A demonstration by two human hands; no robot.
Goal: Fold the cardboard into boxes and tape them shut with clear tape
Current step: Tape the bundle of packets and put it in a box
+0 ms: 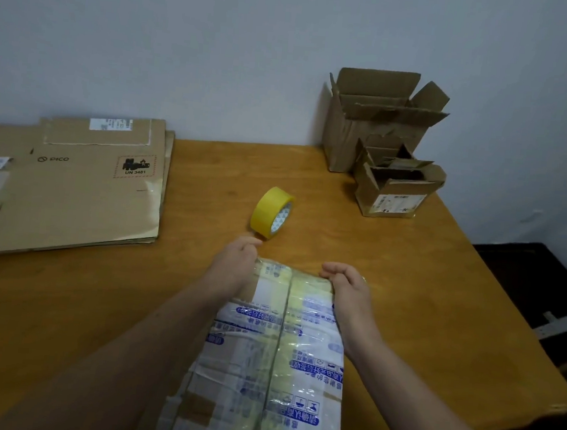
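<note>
head view: left hand (236, 264) and right hand (348, 284), fingers curled over far edge of taped cardboard (273, 351); "pico", "un 3481" on flat sheets (81, 197); tape roll (271, 212) just beyond.

Both bare forearms reach forward, nearly parallel. The left hand (237, 262) and the right hand (346, 283) lie knuckles up, fingers curled over the far edge of the cardboard (256, 349), apparently gripping it; the fingertips are hidden.

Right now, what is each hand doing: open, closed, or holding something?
Left hand: fingers curled, grips the far edge of the taped cardboard.
Right hand: fingers curled, grips that same far edge.
</note>
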